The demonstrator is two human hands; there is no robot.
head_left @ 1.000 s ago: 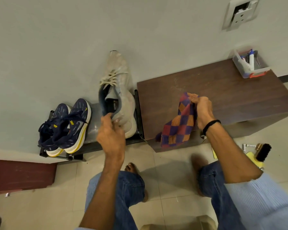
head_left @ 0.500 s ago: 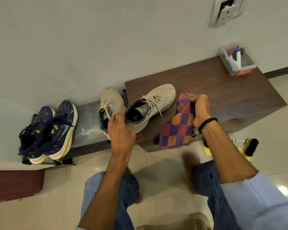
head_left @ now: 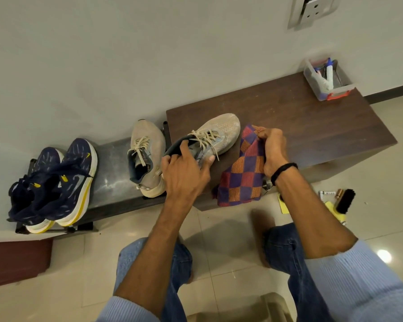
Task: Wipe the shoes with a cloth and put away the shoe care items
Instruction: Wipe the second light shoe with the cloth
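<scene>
Wiping step pending: left hand (head_left: 184, 175) grips beige shoe (head_left: 209, 138) on surface (head_left: 312, 126), right hand (head_left: 271, 149) clutches cloth (head_left: 242, 173); next, rub cloth over shoe.

Light was soft, even and rather dim; one round spot of glare shone on the floor (head_left: 384, 256) near right; blurred shadows lay on it just below the bench (head_left: 312, 126); wide-angle bending curved straight edges toward the borders; the socket (head_left: 312, 10) far right looked smeared.
</scene>
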